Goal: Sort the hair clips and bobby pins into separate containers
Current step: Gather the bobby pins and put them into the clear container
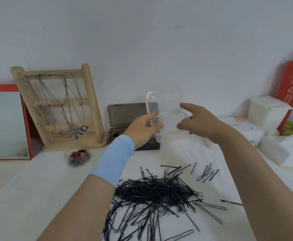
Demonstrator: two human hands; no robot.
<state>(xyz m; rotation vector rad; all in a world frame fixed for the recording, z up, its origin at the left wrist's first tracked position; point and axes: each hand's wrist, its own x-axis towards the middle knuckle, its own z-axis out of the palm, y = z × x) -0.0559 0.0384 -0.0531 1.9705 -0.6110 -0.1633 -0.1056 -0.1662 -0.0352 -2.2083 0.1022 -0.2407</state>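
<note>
Blurry clear bowl of coloured hair clips [77,158] at left. Left hand [142,131], half hiding a smoky grey box [124,115], grips a see-through plastic container [167,106], edges hard to trace. Black bobby pins [156,193] heap on the white counter [37,188], cut off below. Right hand [199,124] spread, loose.

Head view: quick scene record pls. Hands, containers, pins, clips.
left hand: grips clear box, raised above table
right hand: open, fingers spread beside the box
bobby pins: black, loose pile on white table, unsorted
hair clips: coloured, in small clear bowl
dark box: lid open, behind clear box
</note>
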